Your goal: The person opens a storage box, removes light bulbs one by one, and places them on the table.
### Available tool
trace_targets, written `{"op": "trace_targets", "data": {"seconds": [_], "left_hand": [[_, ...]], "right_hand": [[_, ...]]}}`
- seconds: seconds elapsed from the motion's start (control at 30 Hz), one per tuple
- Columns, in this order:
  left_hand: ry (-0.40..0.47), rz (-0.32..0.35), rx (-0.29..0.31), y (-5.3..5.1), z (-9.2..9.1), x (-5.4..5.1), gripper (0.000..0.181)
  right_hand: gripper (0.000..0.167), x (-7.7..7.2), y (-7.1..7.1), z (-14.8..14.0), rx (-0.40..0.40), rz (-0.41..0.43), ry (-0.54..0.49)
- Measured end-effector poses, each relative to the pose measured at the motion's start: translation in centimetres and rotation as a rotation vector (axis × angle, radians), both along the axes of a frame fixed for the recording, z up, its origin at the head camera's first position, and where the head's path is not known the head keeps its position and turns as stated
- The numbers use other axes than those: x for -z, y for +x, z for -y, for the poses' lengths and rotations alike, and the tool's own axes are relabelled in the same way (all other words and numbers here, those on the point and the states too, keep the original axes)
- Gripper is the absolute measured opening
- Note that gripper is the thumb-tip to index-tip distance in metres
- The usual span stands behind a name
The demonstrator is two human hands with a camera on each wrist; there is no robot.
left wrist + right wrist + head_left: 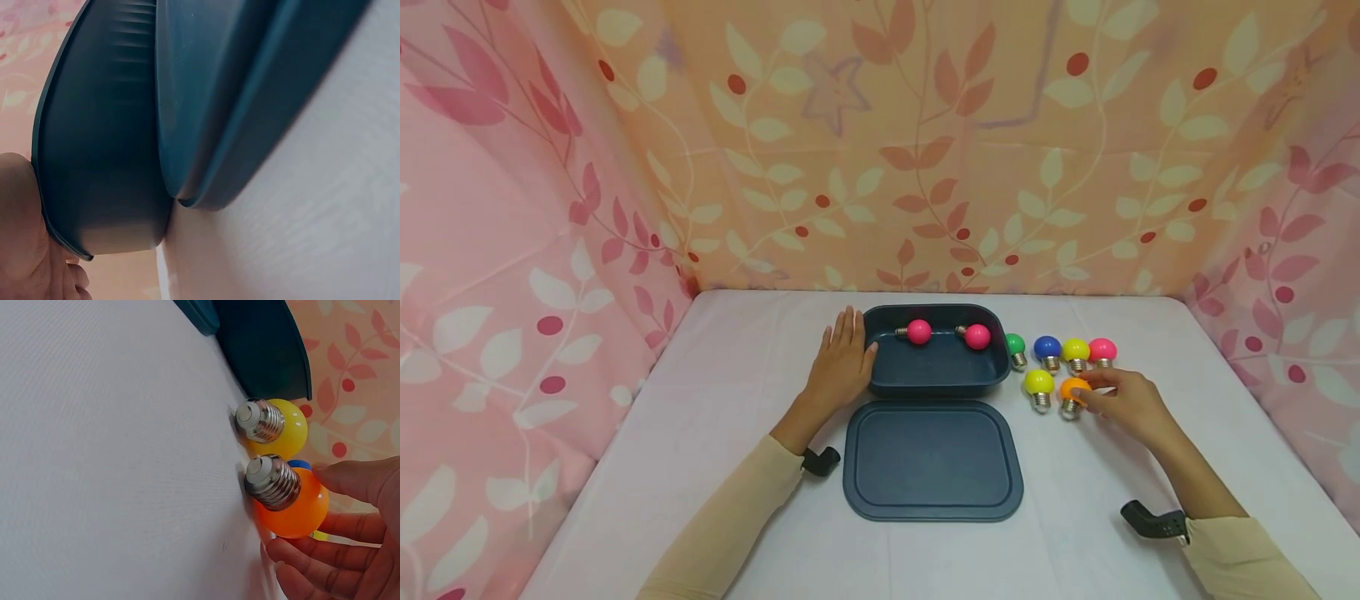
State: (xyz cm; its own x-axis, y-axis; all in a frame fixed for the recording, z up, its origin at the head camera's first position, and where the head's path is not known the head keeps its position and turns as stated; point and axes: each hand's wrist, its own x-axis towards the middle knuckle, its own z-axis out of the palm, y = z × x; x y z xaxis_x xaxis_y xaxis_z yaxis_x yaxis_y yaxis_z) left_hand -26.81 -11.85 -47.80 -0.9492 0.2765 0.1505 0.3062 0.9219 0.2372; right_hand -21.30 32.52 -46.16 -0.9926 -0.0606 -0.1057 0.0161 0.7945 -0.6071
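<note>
A dark blue rectangular box [940,389] holds two pink light bulbs [919,332], both lying on their sides. My left hand [841,362] rests against the box's left end with its fingers straight and its thumb over the rim. To the right of the box, my right hand [1126,402] has its thumb and fingers around an orange light bulb [294,515], which still touches the table or nearly so. Close beside it, a yellow bulb [289,431] stands with its metal screw base toward me.
A matching flat lid [932,462] lies in front of the box. Behind the orange bulb are a green bulb [1015,344], a blue bulb [1047,347], another yellow bulb [1075,349] and a pink bulb [1102,348]. Floral cloth [880,167] hangs around the white-covered table [715,400].
</note>
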Motion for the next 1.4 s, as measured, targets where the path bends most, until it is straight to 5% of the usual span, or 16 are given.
{"op": "trace_targets", "data": {"seconds": [1.4], "left_hand": [[0.007,0.025,0.032,-0.1,-0.6,0.2,0.070]], "right_hand": [[0.061,-0.6,0.1,-0.4,0.016,0.001,0.041]]}}
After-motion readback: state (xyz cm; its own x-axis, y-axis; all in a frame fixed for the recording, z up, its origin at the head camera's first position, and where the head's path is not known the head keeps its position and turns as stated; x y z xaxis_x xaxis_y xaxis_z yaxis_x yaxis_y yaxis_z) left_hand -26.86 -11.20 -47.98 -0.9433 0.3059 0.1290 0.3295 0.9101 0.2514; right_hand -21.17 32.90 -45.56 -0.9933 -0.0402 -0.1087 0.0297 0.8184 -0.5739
